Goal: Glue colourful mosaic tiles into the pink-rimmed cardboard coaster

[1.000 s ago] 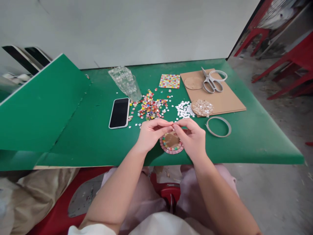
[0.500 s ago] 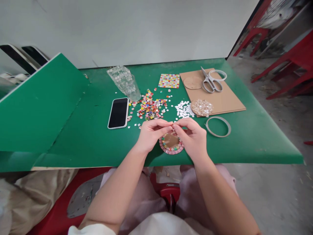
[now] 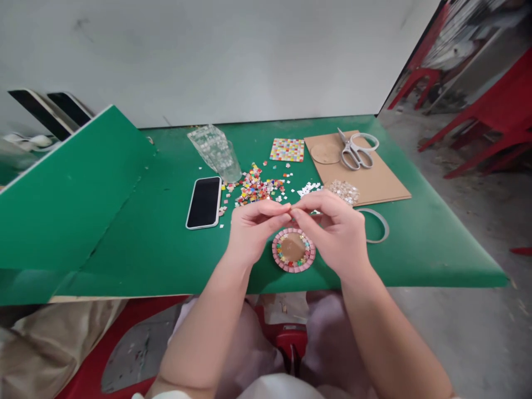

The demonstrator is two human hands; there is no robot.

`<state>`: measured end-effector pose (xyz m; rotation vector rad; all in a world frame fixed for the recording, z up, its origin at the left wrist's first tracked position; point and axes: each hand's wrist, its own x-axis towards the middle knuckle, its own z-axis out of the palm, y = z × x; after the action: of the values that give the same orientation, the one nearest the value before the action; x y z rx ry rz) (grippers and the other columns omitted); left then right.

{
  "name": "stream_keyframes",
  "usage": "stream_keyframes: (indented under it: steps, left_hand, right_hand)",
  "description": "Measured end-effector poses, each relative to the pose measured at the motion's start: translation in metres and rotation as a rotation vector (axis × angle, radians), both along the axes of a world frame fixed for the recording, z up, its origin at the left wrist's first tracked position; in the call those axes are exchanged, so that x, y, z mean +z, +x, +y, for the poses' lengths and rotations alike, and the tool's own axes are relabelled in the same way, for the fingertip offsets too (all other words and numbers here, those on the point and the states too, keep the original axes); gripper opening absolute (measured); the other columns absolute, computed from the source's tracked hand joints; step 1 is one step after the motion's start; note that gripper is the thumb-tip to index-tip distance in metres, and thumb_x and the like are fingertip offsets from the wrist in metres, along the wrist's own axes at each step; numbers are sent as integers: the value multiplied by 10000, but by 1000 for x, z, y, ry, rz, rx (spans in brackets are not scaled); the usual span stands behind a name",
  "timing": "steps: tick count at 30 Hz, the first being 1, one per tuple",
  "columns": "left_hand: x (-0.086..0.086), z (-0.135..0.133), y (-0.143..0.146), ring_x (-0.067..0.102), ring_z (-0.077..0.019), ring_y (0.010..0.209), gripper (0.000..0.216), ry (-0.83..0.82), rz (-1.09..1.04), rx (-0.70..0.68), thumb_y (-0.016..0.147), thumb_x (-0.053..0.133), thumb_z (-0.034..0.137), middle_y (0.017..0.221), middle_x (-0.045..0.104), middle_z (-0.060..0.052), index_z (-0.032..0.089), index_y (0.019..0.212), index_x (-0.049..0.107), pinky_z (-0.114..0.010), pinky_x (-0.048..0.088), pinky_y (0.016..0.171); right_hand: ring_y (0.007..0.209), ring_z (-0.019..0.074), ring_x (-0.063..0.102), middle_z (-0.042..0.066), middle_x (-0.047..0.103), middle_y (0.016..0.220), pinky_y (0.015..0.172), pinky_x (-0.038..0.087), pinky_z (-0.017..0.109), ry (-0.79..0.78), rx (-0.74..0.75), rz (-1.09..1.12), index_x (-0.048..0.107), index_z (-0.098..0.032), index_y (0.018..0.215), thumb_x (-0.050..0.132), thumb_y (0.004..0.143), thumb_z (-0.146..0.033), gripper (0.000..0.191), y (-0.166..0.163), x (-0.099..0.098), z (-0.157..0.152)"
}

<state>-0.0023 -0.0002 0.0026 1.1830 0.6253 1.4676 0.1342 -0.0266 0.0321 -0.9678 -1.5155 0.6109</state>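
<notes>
My left hand (image 3: 254, 228) and my right hand (image 3: 332, 224) meet fingertip to fingertip, thumbs and forefingers pinched together. Whatever sits in the pinch is too small to make out. Just below the fingers, a round brown disc (image 3: 293, 250) lies on the green table, ringed by pink tiles along its rim and a row of multicoloured tiles inside; its middle is bare. Beyond my hands lie a heap of colourful mosaic tiles (image 3: 254, 187) and a pile of white tiles (image 3: 309, 189), partly covered by my right hand.
A phone (image 3: 203, 203) lies left of the tiles, beside a tipped clear bag of tiles (image 3: 218, 155). Scissors (image 3: 353, 151) rest on a cardboard sheet (image 3: 380, 180), with a tile sheet (image 3: 287, 150) nearby. A ring of tape (image 3: 384, 226) lies right of my hand. A green panel (image 3: 75, 194) stands left.
Both hands have lifted slightly away from the tiled disc, leaving its whole ring in view. The fingertips stay pinched together. My view has tilted up a little.
</notes>
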Motion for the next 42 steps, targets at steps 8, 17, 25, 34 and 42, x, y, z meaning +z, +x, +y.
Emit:
stream_keyframes:
  steps: [8,17,25,34,42]
  left_hand:
    - [25,-1,-6,676,-85,609,161,87,-135,87,647,762,130,717,730,31,259,740,739,-153,567,573]
    - [20,1,-5,665,-65,536,117,-34,-221,43,657,764,166,659,727,39,248,734,732,-110,555,531]
    - [16,0,-4,675,-104,553,111,21,-104,147,664,760,195,673,727,29,270,742,732,-190,585,544]
    - [12,-1,-6,676,-91,759,333,351,119,298,661,708,-4,844,731,19,265,856,727,-179,566,680]
    - [14,-2,-5,677,-97,747,344,429,167,373,659,697,-20,844,734,12,248,873,728,-180,556,668]
  right_hand:
    - [692,85,579,-7,602,749,541,521,173,28,157,-98,606,-188,728,573,766,-79,120,-10,37,12]
    - [737,105,609,-3,634,772,601,555,219,-27,234,-34,630,-196,779,569,810,-112,109,-9,31,18]
    - [683,77,594,-15,653,743,542,510,168,87,56,-227,653,-200,755,599,797,-128,99,-5,34,15]
    - [694,90,600,-5,654,782,556,531,192,107,-10,-278,650,-219,782,570,812,-141,116,-4,32,9]
    - [707,101,596,-4,625,755,522,530,192,99,-2,-208,618,-209,743,548,793,-111,130,-8,31,11]
